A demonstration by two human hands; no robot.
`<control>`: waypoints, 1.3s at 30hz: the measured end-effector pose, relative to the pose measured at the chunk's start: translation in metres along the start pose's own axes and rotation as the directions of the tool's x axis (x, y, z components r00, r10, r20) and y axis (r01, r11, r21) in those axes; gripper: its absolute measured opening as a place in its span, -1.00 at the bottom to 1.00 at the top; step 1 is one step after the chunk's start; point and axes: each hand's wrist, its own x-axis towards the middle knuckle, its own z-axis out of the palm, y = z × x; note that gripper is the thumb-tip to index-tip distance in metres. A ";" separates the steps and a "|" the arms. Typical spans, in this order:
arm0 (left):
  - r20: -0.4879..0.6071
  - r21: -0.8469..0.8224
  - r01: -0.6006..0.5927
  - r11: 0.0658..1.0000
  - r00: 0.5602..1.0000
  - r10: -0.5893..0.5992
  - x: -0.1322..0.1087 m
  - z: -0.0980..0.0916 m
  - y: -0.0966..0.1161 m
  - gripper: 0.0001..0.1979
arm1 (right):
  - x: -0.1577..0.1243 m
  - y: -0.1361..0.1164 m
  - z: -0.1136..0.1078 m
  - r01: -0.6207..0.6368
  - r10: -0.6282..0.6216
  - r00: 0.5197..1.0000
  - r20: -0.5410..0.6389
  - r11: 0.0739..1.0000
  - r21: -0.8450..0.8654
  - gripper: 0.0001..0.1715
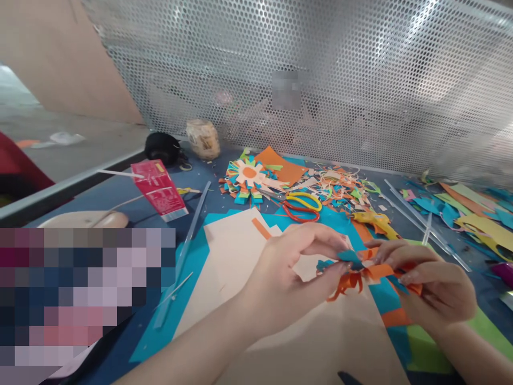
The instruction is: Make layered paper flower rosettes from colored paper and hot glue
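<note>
Between my two hands is a paper flower [355, 280] made of curled orange and blue strips. My left hand [292, 267] pinches its blue part between thumb and fingers. On the other side, my right hand [435, 278] has its fingers closed on the orange and blue strips. Both hands hold it just above pale cream paper sheets [228, 256], which lie over blue paper [200, 230]. A yellow glue gun [374, 222] lies behind my right hand. Scissors with red and yellow handles [302, 206] rest beyond my left hand.
A finished paper flower [249, 174] and heaped paper scraps [340, 184] lie before a perforated metal screen [320, 69]. Clear glue sticks [428, 224] lie at right, another [182, 256] at left. A red drink carton with a straw [158, 187] and a jar [203, 139] stand at left.
</note>
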 end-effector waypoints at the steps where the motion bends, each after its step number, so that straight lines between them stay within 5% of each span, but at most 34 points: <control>1: 0.001 -0.025 0.021 0.999 1.000 -0.021 0.000 0.000 0.000 -0.87 | 0.001 -0.001 0.000 0.005 -0.005 1.000 -0.001 1.000 -0.004 -0.65; 8: 0.018 -0.182 0.174 0.968 0.985 -0.174 0.001 0.004 -0.004 -0.85 | 0.002 0.001 0.000 0.024 -0.024 1.000 -0.008 1.000 -0.008 -0.64; 13: 0.037 -0.167 0.171 0.971 0.985 -0.167 0.003 0.005 -0.003 -0.85 | 0.002 0.004 0.001 0.094 -0.094 0.996 0.002 0.995 0.039 -0.60; 23: 0.053 -0.044 0.260 0.965 0.965 -0.258 0.006 0.004 0.000 -0.83 | -0.002 0.008 0.006 0.075 -0.073 0.994 -0.085 0.997 0.021 -0.48; 39: -0.029 0.243 0.158 0.957 0.987 -0.155 0.014 0.002 -0.008 -0.68 | 0.006 0.004 0.020 -0.033 0.035 0.988 -0.149 0.999 0.016 -0.60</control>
